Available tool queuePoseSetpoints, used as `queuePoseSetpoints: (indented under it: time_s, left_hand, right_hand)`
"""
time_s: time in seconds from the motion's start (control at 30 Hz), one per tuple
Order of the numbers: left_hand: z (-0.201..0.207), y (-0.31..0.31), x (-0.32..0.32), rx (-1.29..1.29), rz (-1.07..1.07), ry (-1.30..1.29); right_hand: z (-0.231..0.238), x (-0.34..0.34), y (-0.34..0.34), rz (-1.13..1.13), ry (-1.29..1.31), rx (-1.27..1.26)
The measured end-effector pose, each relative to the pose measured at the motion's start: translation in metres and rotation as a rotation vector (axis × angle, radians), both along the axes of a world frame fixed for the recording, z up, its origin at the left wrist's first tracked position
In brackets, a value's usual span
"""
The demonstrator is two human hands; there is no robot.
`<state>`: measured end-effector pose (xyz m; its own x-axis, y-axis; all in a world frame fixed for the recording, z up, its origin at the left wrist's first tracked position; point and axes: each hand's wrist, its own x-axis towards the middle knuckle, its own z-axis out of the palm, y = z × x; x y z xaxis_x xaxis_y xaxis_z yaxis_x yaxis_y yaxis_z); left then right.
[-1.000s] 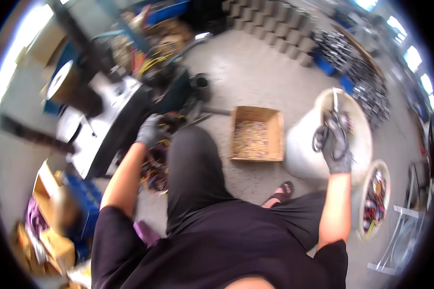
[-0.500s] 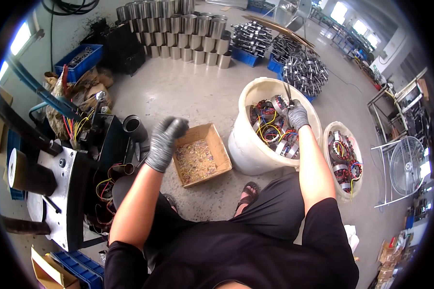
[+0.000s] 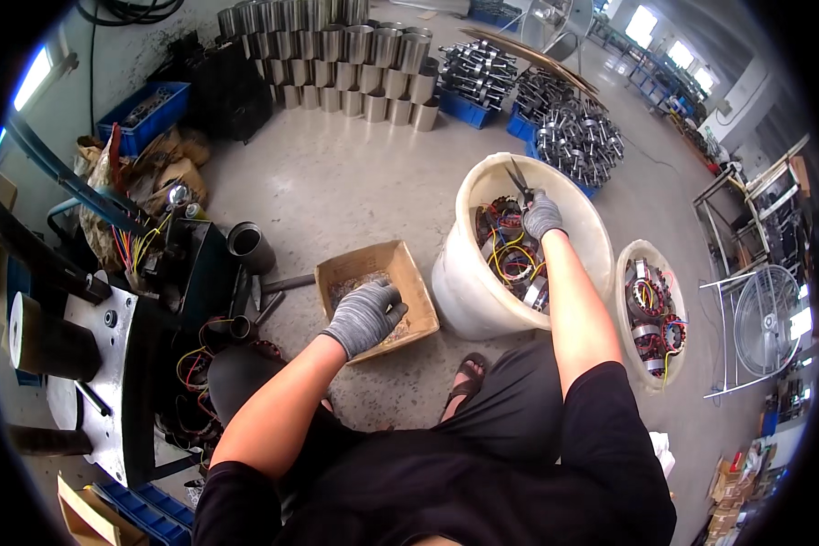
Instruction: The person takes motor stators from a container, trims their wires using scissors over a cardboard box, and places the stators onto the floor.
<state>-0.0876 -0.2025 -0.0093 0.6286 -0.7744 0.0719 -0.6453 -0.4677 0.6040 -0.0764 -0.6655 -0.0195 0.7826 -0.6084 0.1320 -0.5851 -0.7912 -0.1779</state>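
My right hand (image 3: 543, 214), in a grey glove, grips a pair of dark scissors (image 3: 520, 180) over the large white tub (image 3: 482, 300); the blades are apart and point away from me. Beneath it in the tub lie several motor stators (image 3: 517, 259) with red, yellow and blue wires. Over the cardboard box (image 3: 416, 282) hovers my gloved left hand (image 3: 366, 318), its back toward me. Its fingers are bent, with the thumb apart from them, and I see nothing in it. Small wire scraps (image 3: 359, 282) cover the bottom of the box, partly hidden by this hand.
A smaller white tub (image 3: 630, 350) of stators stands at the right. Left of the box are a hammer (image 3: 287, 284), a dark metal cylinder (image 3: 250, 247) and a machine with a metal plate (image 3: 123, 364). Steel cylinders (image 3: 359, 73) and shafts (image 3: 573, 141) are stacked at the back.
My left hand has moved right and nearer to me, over the box, and its fist has loosened. My right hand has shifted slightly left with the scissors, away from the stator it was touching.
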Motion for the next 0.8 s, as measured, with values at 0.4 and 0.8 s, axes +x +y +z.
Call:
queuePoseSetpoints:
  time_s: [0.4,0.8]
  left_hand:
    - [0.012,-0.002,-0.001,-0.185,0.049,0.237]
    - [0.033,0.005,-0.013,-1.159,-0.072,1.423]
  right_hand:
    - [0.08,-0.023,0.047,0.12,-0.717,0.749]
    - [0.116,-0.079,0.263,0.475,-0.644,1.998]
